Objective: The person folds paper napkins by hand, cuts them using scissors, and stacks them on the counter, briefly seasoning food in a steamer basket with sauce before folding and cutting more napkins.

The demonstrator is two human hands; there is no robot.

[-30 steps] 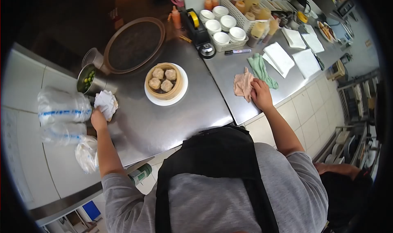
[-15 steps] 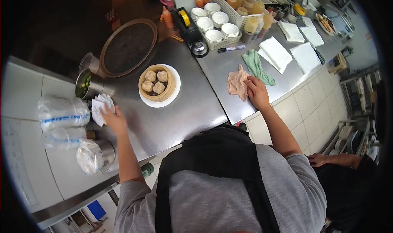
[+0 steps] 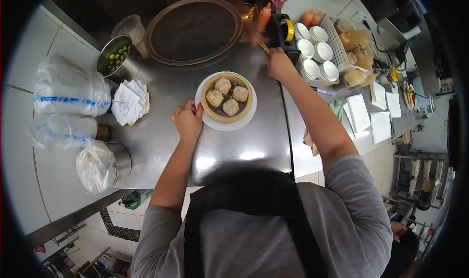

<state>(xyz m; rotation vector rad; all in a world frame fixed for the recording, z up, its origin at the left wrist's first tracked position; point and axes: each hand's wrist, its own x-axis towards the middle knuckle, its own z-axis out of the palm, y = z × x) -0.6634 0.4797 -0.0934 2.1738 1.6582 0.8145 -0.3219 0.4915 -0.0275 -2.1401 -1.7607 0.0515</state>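
A round bamboo steamer (image 3: 253,99) with several dumplings (image 3: 223,86) sits on a white plate (image 3: 234,127) on the steel counter. My left hand (image 3: 188,122) is beside the plate's left edge, fingers loosely bent and thumb against or very near the rim. Farther out, my right hand (image 3: 282,65) is low over the counter by the black tape dispenser (image 3: 285,38), its fingers curled down. The hand hides what lies under it, and the call bell no longer shows. A yellowish clip (image 3: 264,47) lies just past its fingers.
Paper slips (image 3: 128,103) and a metal pot of green limes (image 3: 117,58) stand left, near wrapped plastic stacks (image 3: 73,89). A round dark tray (image 3: 193,31) lies at the back. White dishes (image 3: 310,67) and sauce bottles (image 3: 359,38) fill the right.
My left hand has left the paper slips and come to the plate. My right hand has left the pink cloth and reached forward to the tape dispenser. The camera view has turned.
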